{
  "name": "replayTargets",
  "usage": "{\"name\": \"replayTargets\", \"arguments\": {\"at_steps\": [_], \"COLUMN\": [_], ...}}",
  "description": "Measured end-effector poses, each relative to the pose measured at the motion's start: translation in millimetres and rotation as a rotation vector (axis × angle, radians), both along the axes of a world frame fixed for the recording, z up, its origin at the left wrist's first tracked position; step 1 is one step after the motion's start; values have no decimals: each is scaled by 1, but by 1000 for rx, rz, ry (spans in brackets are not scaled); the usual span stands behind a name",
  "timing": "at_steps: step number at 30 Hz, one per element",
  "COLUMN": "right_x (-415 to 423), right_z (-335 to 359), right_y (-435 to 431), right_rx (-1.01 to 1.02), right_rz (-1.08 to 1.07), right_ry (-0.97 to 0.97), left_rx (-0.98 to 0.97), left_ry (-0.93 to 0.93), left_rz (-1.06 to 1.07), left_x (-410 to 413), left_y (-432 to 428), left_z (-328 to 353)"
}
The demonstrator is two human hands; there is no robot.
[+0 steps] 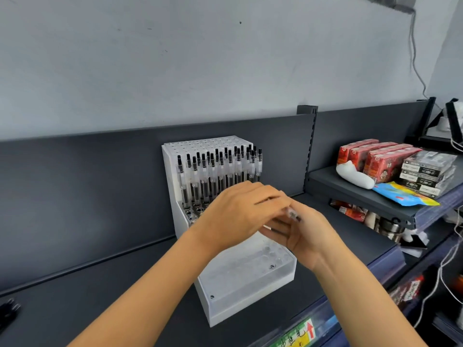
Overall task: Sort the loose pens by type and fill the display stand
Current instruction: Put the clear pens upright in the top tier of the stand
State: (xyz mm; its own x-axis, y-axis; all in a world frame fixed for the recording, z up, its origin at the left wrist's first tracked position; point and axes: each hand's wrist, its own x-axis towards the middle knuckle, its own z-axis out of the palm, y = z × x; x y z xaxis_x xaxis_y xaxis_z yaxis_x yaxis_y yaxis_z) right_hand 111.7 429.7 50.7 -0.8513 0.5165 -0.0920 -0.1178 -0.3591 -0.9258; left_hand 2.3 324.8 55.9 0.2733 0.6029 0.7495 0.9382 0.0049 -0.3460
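A white stepped display stand [244, 291] sits on the dark shelf against the back panel. Its upper rows hold several clear pens with black tops [213, 169]; the lower front holes stand empty. Both my hands meet above the middle of the stand. My right hand [308, 231] grips a small bunch of pens [292, 216], whose clear and dark ends poke out between the fingers. My left hand [240, 211] lies over the right one, fingertips on the same bunch. Motion blur hides how many pens there are.
Dark loose pens [8, 311] lie at the shelf's left front edge. To the right, a higher shelf [355, 194] carries red boxes [375, 159], black boxes [426, 174], a white pouch and a blue-yellow packet. White cables hang at far right.
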Motion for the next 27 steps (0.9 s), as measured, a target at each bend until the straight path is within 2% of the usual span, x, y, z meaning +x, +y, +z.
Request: {"name": "replayTargets", "arguments": {"at_steps": [1,3,5,7,9,13,16,21,27], "right_x": [-3,-8,-12,-15,-20,-29,-28,-20,-11], "right_z": [-1,-7,-13,-15,-18,-22,-30,-35,-32], "right_y": [-3,-5,-8,-16,-21,-18,-10,2,7], "right_rx": [22,170,470,721,828,910,970,1433,1630], "right_rz": [8,-79,-214,-236,-278,-320,-307,-273,-233], "right_ry": [-12,-22,16,90,128,100,-40,-275,-395], "left_rx": [43,141,219,262,249,147,257,130,-39], "left_ry": [-127,-498,-791,-951,-1046,-1152,-1084,-1027,-948], "left_rz": [-19,-26,-15,-3,25,106,214,331,496], "left_x": [1,2,4,8,10,-2,-19,-32,-35], "left_y": [-1,-5,-7,-5,-5,-12,-11,8,23], "left_z": [0,3,7,10,11,11,19,12,9]}}
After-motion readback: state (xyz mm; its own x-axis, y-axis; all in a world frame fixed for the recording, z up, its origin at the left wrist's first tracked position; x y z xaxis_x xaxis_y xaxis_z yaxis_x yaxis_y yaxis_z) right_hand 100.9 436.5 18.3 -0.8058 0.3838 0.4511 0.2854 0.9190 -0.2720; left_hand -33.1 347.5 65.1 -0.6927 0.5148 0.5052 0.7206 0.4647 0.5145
